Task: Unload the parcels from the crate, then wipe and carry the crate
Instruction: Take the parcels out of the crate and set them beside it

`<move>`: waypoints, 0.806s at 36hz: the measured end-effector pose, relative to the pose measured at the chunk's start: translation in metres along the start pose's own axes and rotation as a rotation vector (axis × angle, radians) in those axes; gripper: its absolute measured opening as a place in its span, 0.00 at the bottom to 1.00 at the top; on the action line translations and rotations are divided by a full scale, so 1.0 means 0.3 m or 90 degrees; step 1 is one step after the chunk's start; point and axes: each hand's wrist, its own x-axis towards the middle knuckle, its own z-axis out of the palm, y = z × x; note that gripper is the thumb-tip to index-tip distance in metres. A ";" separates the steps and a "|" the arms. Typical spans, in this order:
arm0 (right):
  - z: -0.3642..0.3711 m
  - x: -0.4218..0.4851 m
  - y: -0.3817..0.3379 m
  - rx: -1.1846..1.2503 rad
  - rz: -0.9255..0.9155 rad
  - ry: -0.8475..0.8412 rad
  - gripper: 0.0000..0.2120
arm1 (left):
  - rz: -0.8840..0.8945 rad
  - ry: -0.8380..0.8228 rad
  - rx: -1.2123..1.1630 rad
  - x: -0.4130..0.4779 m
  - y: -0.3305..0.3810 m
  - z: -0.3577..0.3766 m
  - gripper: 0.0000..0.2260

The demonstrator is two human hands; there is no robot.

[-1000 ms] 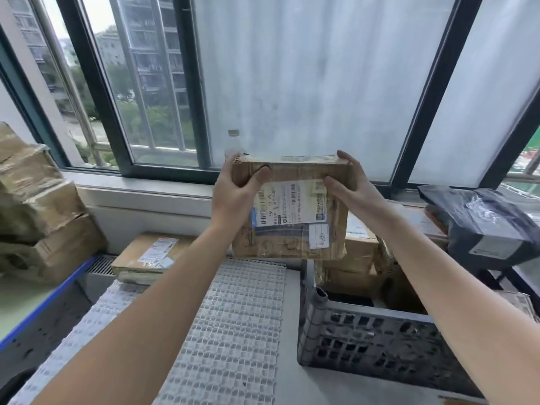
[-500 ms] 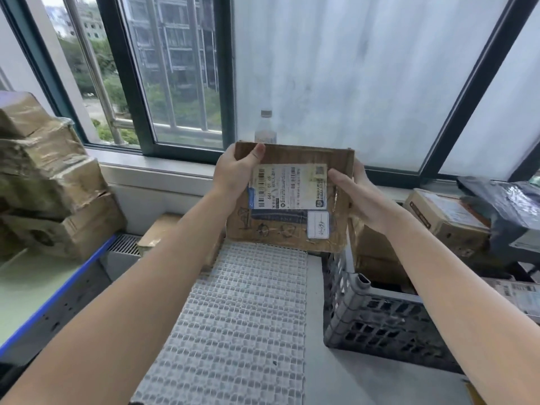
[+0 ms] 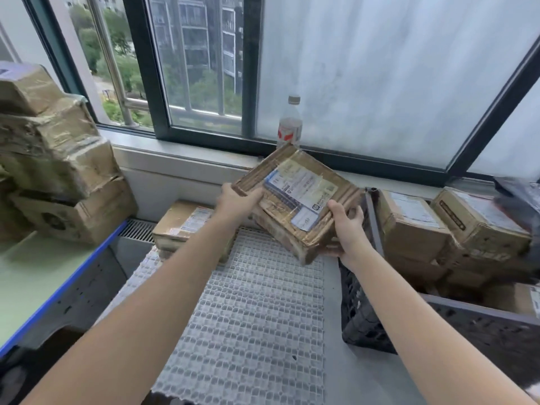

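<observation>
holding the taped parcel (image 3: 298, 200) tilted over the white mesh mat (image 3: 248, 331), just left of the crate (image 3: 362, 317); gripping its far edge with the left hand (image 3: 236, 200), clamping the near corner with the right hand (image 3: 346, 226), likely steadying it for setting down.

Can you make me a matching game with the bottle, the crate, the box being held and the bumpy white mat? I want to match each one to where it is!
Things:
1. bottle
2. crate
3. held box
4. white mat

Places:
A. lying flat below the arms
B. standing by the window
C. between the left hand and the right hand
D. on the right, with other boxes inside

Pairs: 1-B, 2-D, 3-C, 4-A
</observation>
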 end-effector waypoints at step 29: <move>0.151 0.280 0.403 -0.295 0.137 0.023 0.16 | -0.091 -0.216 0.133 0.266 -0.398 0.146 0.22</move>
